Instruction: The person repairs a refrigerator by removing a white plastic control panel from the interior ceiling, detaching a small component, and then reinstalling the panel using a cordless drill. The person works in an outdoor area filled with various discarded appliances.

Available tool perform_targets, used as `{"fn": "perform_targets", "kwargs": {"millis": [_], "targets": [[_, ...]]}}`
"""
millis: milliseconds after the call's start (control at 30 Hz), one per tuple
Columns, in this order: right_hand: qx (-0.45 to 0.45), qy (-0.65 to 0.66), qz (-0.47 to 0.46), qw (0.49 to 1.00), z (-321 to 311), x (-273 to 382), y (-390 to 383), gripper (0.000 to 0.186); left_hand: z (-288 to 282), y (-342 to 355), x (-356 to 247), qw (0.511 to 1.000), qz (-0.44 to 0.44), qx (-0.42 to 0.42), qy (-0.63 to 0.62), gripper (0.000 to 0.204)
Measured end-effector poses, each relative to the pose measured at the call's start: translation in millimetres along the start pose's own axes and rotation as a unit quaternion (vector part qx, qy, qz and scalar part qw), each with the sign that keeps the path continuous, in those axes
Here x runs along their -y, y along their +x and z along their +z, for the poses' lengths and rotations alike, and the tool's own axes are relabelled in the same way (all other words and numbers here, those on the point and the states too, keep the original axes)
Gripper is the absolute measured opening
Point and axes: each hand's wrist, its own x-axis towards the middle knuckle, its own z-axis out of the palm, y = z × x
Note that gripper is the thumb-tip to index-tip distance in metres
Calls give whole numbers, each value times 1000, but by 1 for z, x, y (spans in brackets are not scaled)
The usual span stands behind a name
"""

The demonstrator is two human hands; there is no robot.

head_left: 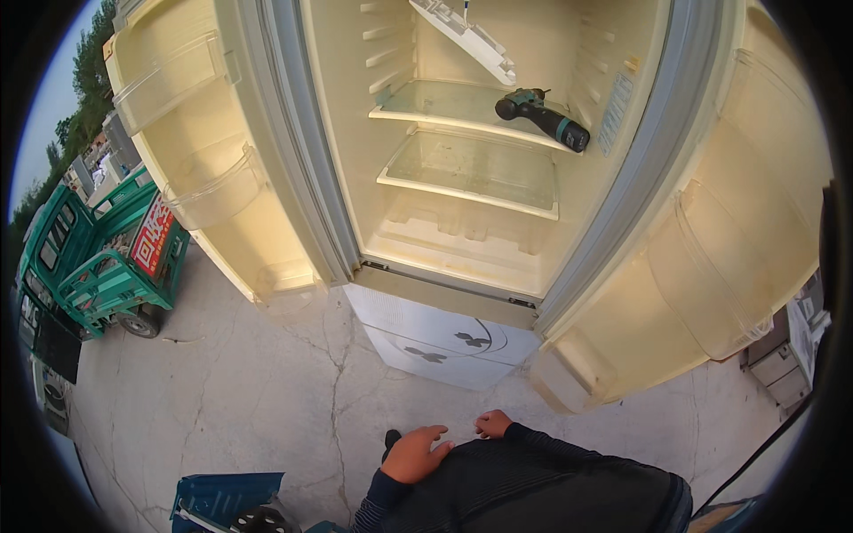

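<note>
My left hand (416, 455) is held low in front of my body, thumb and fingers apart, with nothing seen in it. Close by on its right, my right hand (491, 425) has its fingers curled in; whatever they may hold is too small or hidden. Beyond both hands stands a refrigerator (444, 338) with its two upper doors swung wide. A black and teal cordless drill (544, 118) lies on its upper glass shelf (444, 101), handle toward the front right. Above it a white plastic panel (466, 37) hangs tilted, a thin wire at its top.
The left door (191, 115) and right door (711, 231) carry clear bins. A lower glass shelf (471, 169) sits inside. A green cargo tricycle (107, 258) stands far left on cracked concrete (267, 382). A blue object (227, 493) is at lower left, pale cabinets (786, 364) at right.
</note>
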Motion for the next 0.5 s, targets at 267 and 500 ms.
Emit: {"fn": "perform_targets", "kwargs": {"millis": [267, 500], "targets": [[-91, 52, -293, 950, 20, 246, -8, 31, -159, 87, -34, 982, 76, -23, -172, 44], [-245, 182, -473, 826, -58, 448, -103, 30, -230, 180, -106, 924, 214, -60, -310, 50]]}}
